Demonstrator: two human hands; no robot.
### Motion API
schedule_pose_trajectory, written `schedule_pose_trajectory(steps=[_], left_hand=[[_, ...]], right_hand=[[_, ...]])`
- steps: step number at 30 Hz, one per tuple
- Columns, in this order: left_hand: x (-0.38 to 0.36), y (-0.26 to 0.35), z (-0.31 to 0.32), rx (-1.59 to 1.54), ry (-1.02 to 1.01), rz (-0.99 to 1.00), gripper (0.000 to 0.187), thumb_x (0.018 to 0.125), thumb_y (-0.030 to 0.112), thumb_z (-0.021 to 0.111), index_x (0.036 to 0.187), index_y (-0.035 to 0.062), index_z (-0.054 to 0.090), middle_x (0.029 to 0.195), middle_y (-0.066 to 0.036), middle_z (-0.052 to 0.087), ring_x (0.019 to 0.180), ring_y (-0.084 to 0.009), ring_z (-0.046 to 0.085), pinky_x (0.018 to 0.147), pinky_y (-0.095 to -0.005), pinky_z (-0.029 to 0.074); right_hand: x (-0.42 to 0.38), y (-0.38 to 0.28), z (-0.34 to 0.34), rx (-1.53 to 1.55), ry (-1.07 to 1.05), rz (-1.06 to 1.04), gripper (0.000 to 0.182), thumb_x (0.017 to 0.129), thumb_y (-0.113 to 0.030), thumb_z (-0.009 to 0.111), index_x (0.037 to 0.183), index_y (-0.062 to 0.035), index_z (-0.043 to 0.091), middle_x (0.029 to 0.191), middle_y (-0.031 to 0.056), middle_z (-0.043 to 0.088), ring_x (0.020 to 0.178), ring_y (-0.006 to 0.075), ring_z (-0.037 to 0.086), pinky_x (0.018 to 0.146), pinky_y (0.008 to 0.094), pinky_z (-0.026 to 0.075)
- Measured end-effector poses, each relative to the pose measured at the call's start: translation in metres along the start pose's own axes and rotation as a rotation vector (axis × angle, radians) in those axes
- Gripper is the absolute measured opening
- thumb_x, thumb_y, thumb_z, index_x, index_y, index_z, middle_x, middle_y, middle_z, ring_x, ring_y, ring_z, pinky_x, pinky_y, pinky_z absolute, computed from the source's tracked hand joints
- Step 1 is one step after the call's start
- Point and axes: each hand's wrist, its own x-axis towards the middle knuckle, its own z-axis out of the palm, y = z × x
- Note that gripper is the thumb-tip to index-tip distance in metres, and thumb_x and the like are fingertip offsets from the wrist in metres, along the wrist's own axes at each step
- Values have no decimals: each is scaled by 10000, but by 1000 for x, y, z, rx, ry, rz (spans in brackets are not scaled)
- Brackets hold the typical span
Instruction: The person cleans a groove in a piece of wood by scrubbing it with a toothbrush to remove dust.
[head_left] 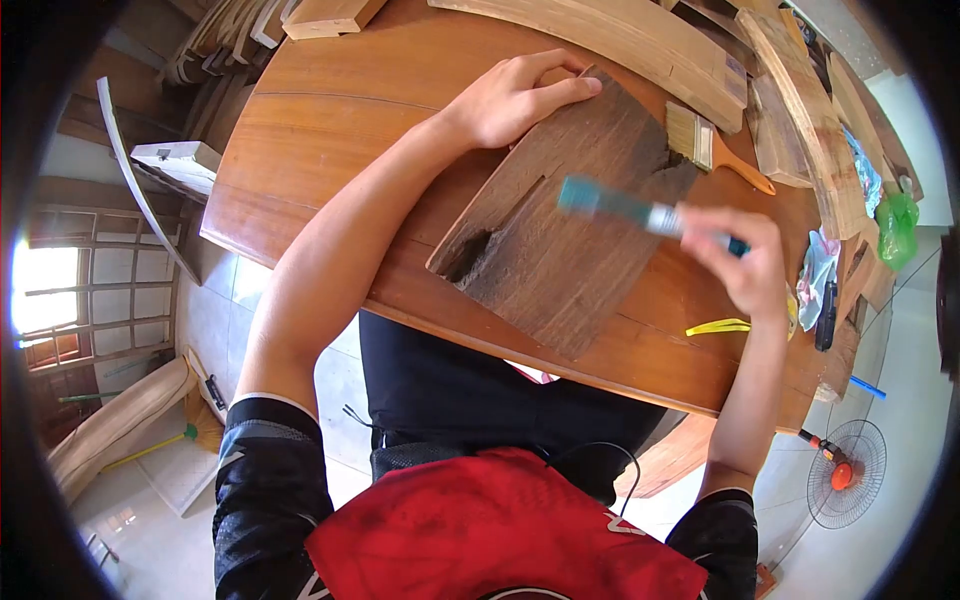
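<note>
A dark brown wooden board (pixel 590 230) lies tilted on the table, with a rough hollow near its left corner and a dark, broken notch on its right edge. At the far corner, my left hand (pixel 520 100) grips the board, thumb on its top face and fingers bent over the edge. My right hand (pixel 740 255) is closed round a slim teal tool (pixel 605 200) with a white band, held over the board. Motion smears the tool, so its exact kind and any contact with the wood cannot be told.
A flat paintbrush (pixel 705 145) with an orange handle lies by the board's right edge. Wooden beams (pixel 620 50) line the table's (pixel 340 110) far side. A yellow strip (pixel 718 327), a black-handled object (pixel 826 315) and a green plastic bag (pixel 897 230) are at right; a fan (pixel 845 475) stands beyond.
</note>
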Motion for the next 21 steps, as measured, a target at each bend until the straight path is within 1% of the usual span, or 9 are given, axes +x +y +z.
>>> schedule_pose_trajectory(steps=[1, 5, 8, 10, 14, 16, 18, 19, 21], left_hand=[[0, -1, 0, 4, 1, 8, 652, 934, 585, 554, 1259, 26, 640, 1055, -239, 721, 1007, -340, 685, 916, -406, 495], [-1, 5, -2, -22, -36, -74, 504, 988, 456, 540, 1226, 19, 617, 1039, -167, 698, 961, -227, 637, 879, -348, 466], [-1, 4, -2, 23, -20, -27, 511, 990, 457, 536, 1227, 12, 617, 1039, -164, 693, 961, -225, 633, 878, -345, 464], [0, 1, 0, -4, -1, -13, 601, 951, 546, 549, 1238, 26, 642, 1064, -214, 708, 1000, -291, 667, 907, -385, 484], [1, 1, 0, 20, 23, -13, 631, 939, 577, 554, 1239, 31, 656, 1089, -235, 713, 1032, -327, 679, 925, -408, 492], [1, 2, -1, 29, 28, 15, 620, 945, 565, 553, 1237, 28, 655, 1099, -233, 712, 1042, -328, 675, 931, -408, 490], [-1, 2, 1, 18, 26, 19, 610, 949, 554, 552, 1238, 26, 653, 1108, -230, 710, 1050, -328, 671, 936, -406, 488], [-2, 3, 1, 10, 22, 16, 606, 951, 550, 552, 1239, 26, 651, 1111, -228, 710, 1054, -327, 669, 937, -405, 487], [2, 3, 0, 11, 18, 22, 599, 954, 543, 551, 1240, 26, 650, 1116, -223, 710, 1057, -324, 668, 939, -402, 486]], right_hand=[[2, 3, 2, -47, 142, 20, 223, 852, -30, 774, 1074, -30, 779, 968, 128, 780, 850, 164, 745, 742, 264, 552], [2, -21, 4, 151, -521, -95, 237, 850, -46, 787, 1085, -20, 775, 970, 106, 784, 863, 150, 736, 746, 288, 555], [0, 2, -10, 23, -237, -45, 232, 860, -42, 774, 1091, -20, 773, 966, 107, 783, 869, 150, 737, 756, 282, 557], [1, 7, 2, 4, 116, 43, 219, 876, -42, 750, 1093, -35, 775, 985, 115, 782, 890, 160, 741, 803, 281, 563], [1, -15, 6, 203, -549, -65, 174, 835, -52, 800, 1009, -49, 799, 955, 119, 784, 856, 161, 749, 756, 272, 554], [2, -6, -9, 67, -434, -48, 180, 845, -41, 791, 1025, -35, 794, 954, 121, 784, 849, 163, 749, 764, 265, 553], [2, 7, 2, 107, 54, 13, 178, 855, -40, 785, 1033, -29, 792, 940, 127, 783, 832, 165, 750, 772, 256, 550], [1, 5, 0, 42, 44, 7, 196, 873, -57, 775, 1066, -25, 783, 975, 127, 782, 853, 158, 745, 795, 263, 555], [3, -3, -3, 144, -372, -57, 212, 882, -65, 767, 1089, -17, 773, 1012, 120, 780, 885, 147, 735, 803, 265, 555]])
